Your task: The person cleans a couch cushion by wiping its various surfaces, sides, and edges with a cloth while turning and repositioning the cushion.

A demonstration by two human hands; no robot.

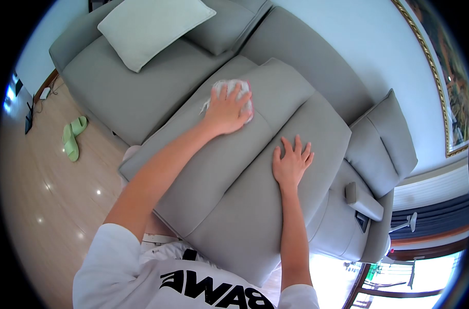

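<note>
best press the white, pink-edged fabric cloth (230, 84) flat and evenly under the splayed left hand (227, 112), against the grey, padded, leather-like sofa section (203, 183), bracing with the spread right hand (291, 166) across the long crease (247, 169).

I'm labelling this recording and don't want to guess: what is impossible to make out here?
All in the head view:
- White cloth: largely covered by the left hand, whose palm is hidden too.
- Framed painting: cut off by the dark lens rim.
- White cushion: its upper part is cut by the top edge.
- Outdoors beyond the window: washed out by glare.
- Black object at far left: too small to identify.
</note>
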